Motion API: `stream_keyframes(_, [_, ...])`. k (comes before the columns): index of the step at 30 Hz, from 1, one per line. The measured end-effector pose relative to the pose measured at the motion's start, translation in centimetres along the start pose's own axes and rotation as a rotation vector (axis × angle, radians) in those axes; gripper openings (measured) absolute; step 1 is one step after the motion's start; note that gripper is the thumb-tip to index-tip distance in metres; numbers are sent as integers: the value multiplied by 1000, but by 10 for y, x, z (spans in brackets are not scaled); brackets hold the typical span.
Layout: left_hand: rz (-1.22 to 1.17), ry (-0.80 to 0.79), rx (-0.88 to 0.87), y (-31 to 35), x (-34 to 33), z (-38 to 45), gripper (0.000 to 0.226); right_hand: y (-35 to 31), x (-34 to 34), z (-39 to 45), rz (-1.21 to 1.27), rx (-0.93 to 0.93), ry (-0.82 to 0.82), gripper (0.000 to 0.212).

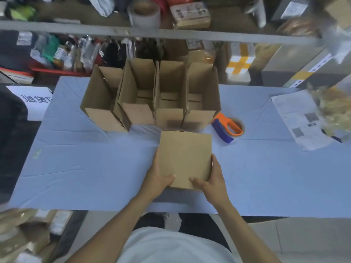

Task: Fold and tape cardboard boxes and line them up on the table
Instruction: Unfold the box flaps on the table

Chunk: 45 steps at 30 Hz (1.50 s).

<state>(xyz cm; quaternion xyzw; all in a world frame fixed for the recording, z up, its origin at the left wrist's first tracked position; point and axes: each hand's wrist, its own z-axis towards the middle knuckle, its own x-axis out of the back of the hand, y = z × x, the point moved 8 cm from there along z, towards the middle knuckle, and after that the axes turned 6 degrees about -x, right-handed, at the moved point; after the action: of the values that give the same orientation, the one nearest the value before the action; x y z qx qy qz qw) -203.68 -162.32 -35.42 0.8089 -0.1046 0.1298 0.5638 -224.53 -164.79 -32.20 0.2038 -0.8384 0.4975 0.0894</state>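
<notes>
Cardboard box [185,158], plain brown, gripped at its near corners by left hand [159,176] and right hand [210,179]; four open boxes [152,95] line the counter [85,168] behind.

Four open-topped brown cardboard boxes [152,95] stand side by side in a row at the far side of the blue-covered table [85,168], touching. Flat brown cardboard box [185,158] lies just in front of the row's right half, left hand [159,177] and right hand [212,177] gripping its near corners. Orange-and-blue tape dispenser [228,128] sits right of the row. White printed paper sheet [302,118] lies further right, near the table's right end.
</notes>
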Motion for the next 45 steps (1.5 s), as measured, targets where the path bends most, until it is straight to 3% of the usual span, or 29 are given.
stream_keyframes(3, [217, 56, 28, 1, 11, 14, 106, 3, 1, 10, -26, -10, -31, 110])
stream_keyframes(7, [520, 128, -95, 39, 25, 53, 88, 10, 3, 13, -33, -26, -102, 117])
stream_keyframes(12, [547, -66, -177, 71, 4, 94, 35, 32, -3, -3, -119, -39, -117, 120])
stream_keyframes(14, [509, -88, -203, 72, -3, 88, 22, 34, 2, -7, -118, -55, -35, 103])
stream_keyframes(18, [464, -86, -318, 70, -14, 65, 20, 3, 20, 21, -196, 73, 132, 67])
stream_keyframes(21, [402, -29, -336, 75, -14, 66, 16, -21, 7, 61, -409, 131, 36, 45])
stream_keyframes(24, [314, -1, -275, 72, -8, 73, 11, -30, -5, 82, -343, 52, -65, 24])
stream_keyframes(29, [288, 71, -194, 65, -2, 80, 10, -29, -6, 86, -191, -17, -42, 17])
stream_keyframes(36, [307, 73, -171, 63, -2, 85, 7, -33, -5, 95, -178, -21, -46, 11])
stream_keyframes(45, [295, -25, -143, 60, -4, 94, 3, -31, -3, 100, -116, -59, -10, 4])
